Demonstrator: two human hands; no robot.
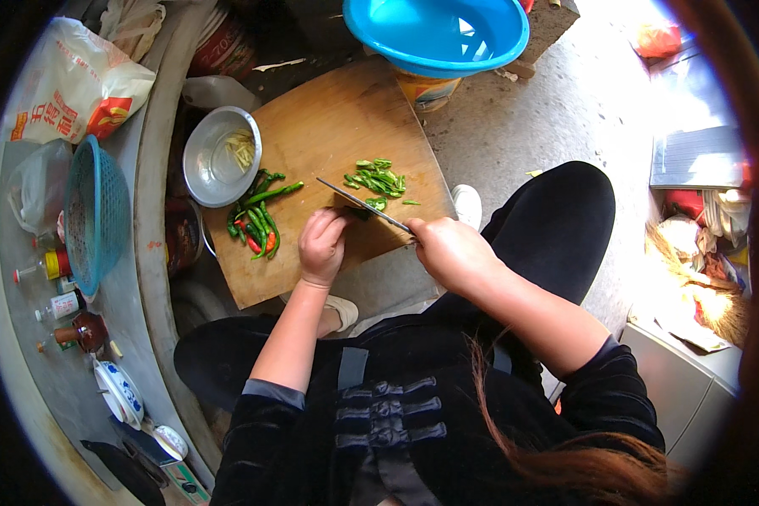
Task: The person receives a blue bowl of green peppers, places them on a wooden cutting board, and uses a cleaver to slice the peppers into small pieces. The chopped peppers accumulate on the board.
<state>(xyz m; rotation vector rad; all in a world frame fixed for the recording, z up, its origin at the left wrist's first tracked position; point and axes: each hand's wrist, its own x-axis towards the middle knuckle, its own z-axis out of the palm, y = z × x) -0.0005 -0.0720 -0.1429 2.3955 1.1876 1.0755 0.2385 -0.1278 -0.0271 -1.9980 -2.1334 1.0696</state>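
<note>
My right hand (452, 253) grips the handle of a kitchen knife (354, 200); its blade stands on edge above a wooden cutting board (335, 107). Close to the blade's left side, the bent fingers of my left hand (322, 243) hold a dark green chili pepper (358, 214), mostly hidden by fingers and blade. Cut green pepper pieces (379, 180) lie beyond the knife, a few of them right against it. Left of my left hand is a pile of whole green and red chili peppers (262, 218). A metal bowl (205, 161) at the board's left edge contains pale yellow strips.
A blue basin (430, 60) of water rests on a bucket (430, 92) beyond the board. Along the left runs a counter ledge (155, 253) bearing a blue plastic basket (104, 215), bottles and dishes. To the right, a straw broom (715, 310) lies near a white cabinet (664, 373).
</note>
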